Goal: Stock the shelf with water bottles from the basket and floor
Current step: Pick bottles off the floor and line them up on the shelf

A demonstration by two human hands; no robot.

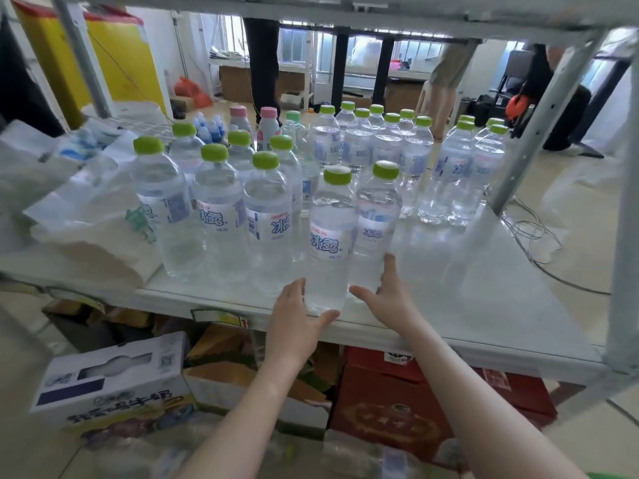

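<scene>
Several clear water bottles with green caps stand in rows on the white shelf board [466, 305]. At the shelf's front edge stands one water bottle [330, 236], and my left hand [297, 316] wraps its base, thumb curled under the front. Just right of it and slightly behind, a second water bottle [378, 216] stands upright with my right hand [387, 292] around its base. The two bottles touch each other. A back group of bottles [380, 146] and a right-hand group [470, 167] stand farther in.
White plastic bags [79, 209] lie on the shelf's left part. Two pink-capped bottles [268, 127] stand at the back. Metal uprights [539, 119] frame the right side. Cartons [114, 385] and a red box [397, 409] sit below. Another person's hand [437, 102] hangs behind the shelf.
</scene>
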